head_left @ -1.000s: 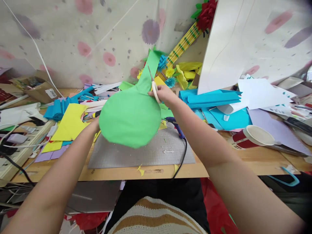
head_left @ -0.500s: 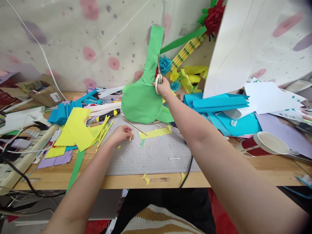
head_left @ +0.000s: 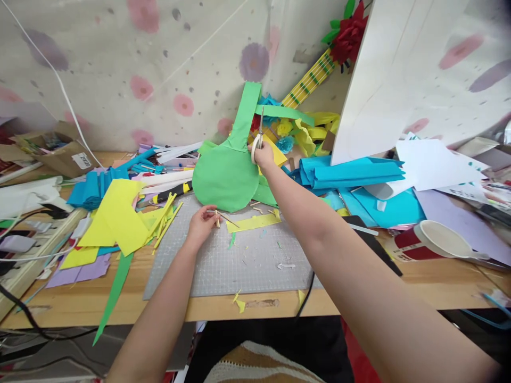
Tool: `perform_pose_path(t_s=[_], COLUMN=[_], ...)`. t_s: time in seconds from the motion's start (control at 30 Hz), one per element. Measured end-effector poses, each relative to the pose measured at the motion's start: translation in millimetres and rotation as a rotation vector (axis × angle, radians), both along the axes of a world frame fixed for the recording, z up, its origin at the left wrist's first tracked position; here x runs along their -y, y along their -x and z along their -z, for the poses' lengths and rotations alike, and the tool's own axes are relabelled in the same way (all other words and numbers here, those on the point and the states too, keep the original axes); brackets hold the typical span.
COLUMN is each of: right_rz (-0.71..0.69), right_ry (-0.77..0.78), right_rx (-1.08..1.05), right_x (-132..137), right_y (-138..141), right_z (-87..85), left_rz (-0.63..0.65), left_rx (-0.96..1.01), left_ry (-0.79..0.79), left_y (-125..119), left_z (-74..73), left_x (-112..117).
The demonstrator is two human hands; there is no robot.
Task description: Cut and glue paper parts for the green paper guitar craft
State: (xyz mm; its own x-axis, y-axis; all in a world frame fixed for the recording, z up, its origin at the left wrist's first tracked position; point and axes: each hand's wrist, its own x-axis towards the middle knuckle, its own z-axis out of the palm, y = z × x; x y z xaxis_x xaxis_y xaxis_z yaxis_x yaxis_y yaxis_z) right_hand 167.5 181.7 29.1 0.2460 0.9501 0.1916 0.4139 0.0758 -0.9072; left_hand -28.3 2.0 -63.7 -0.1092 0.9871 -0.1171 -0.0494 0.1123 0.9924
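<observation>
My right hand point(head_left: 264, 155) grips white-handled scissors point(head_left: 258, 134), blades pointing up, beside the neck of a green paper cut-out point(head_left: 227, 173) shaped like a round body with a long strip. The cut-out stands against the wall at the back of the grey cutting mat point(head_left: 239, 260). My left hand point(head_left: 203, 223) rests on the mat with its fingers pinched on a thin wooden stick point(head_left: 224, 216). A yellow paper strip point(head_left: 252, 221) lies just right of that hand.
Yellow sheets point(head_left: 115, 215) and blue crepe paper point(head_left: 93, 186) are piled at the left. Blue sheets point(head_left: 351, 173) and a tipped red paper cup point(head_left: 427, 240) lie at the right. A big white board point(head_left: 419, 69) leans against the wall. A black cord point(head_left: 306, 292) hangs over the front edge.
My left hand let go of the green cut-out and came down onto the mat, picking at the stick. My right hand carried the cut-out and scissors back toward the wall.
</observation>
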Motion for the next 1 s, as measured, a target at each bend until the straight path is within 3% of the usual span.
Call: perform_pose_path(t_s=[0.13, 0.27, 0.33, 0.4, 0.5, 0.6, 0.7, 0.77, 0.87, 1.0], right_rz=[0.051, 0.095, 0.028, -0.118, -0.323, -0.343, -0.358, -0.377, -0.449, -0.595], right_ry=[-0.001, -0.051, -0.037, 0.087, 0.184, 0.181, 0.179, 0.186, 0.216, 0.266], right_rx=[0.125, 0.276, 0.346, 0.420, 0.567, 0.660, 0.696, 0.669, 0.535, 0.201], right_x=[29.3, 88.1, 123.1, 154.4, 183.6, 189.8, 183.8, 178.8, 175.0, 180.7], right_y=[2.4, 0.8, 1.0, 4.2, 14.8, 26.4, 30.2, 25.8, 9.9, -16.8], right_z=[0.3, 10.7, 23.5, 40.2, 64.7, 77.4, 77.0, 73.0, 65.8, 57.7], left_rz=[-0.021, -0.025, -0.049, -0.111, -0.237, -0.315, -0.397, -0.441, -0.447, -0.486], left_rx=[-0.016, -0.037, -0.050, -0.056, -0.095, -0.307, -0.646, -0.744, -0.628, -0.180], left_ry=[-0.045, -0.055, -0.063, -0.067, -0.054, -0.028, -0.051, -0.080, -0.124, -0.208], left_y=[1.3, 4.4, 8.1, 13.7, 25.8, 40.3, 52.5, 57.1, 57.7, 48.0], left_z=[4.4, 2.7, -0.3, -3.8, -7.8, -9.4, -9.5, -8.5, -5.7, -6.9], left_x=[-2.4, -4.0, -5.1, -6.4, -7.2, -4.4, 0.3, 1.7, -0.5, -4.6])
